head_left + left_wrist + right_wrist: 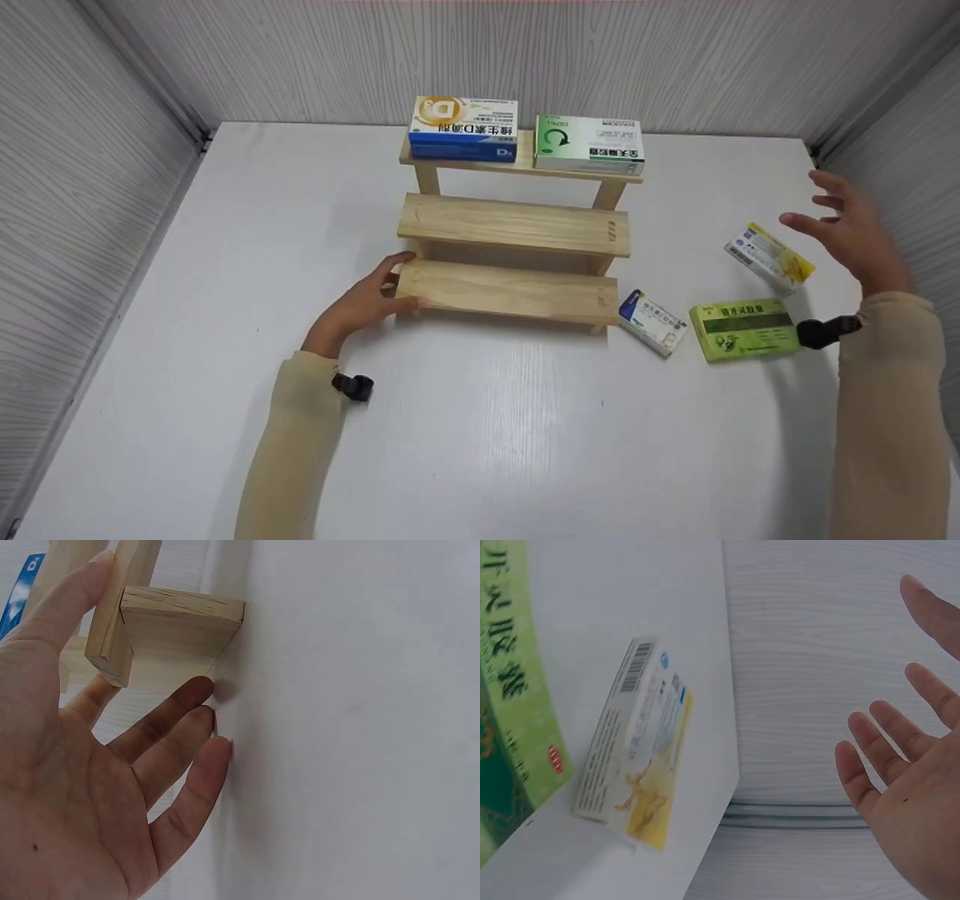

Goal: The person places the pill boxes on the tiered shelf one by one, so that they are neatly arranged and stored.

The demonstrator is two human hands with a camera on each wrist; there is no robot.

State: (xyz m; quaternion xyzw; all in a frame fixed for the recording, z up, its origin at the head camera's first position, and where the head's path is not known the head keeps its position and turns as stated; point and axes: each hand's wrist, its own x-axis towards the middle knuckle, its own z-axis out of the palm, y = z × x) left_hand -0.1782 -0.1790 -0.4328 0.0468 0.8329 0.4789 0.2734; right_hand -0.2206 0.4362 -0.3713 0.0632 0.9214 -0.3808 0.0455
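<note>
A three-step wooden display rack point(510, 292) stands in the middle of the white table. My left hand point(361, 306) grips the left end of its lowest step, with the thumb point(90, 581) on one side of the plank and the index finger on the other; the remaining fingers reach down beside the step's leg. At the right, my right hand point(861, 236) is raised with spread fingers and holds nothing. Nearest to it lies a white-and-yellow medicine box point(770, 257). Below that are a green medicine box point(746, 330) and a white-and-blue medicine box point(653, 323).
On the rack's top step sit a blue-and-white vitamin D box point(465, 129) and a green-and-white capsule box point(589, 145), side by side. Grey wood-grain walls point(480, 60) enclose the table at the back and both sides.
</note>
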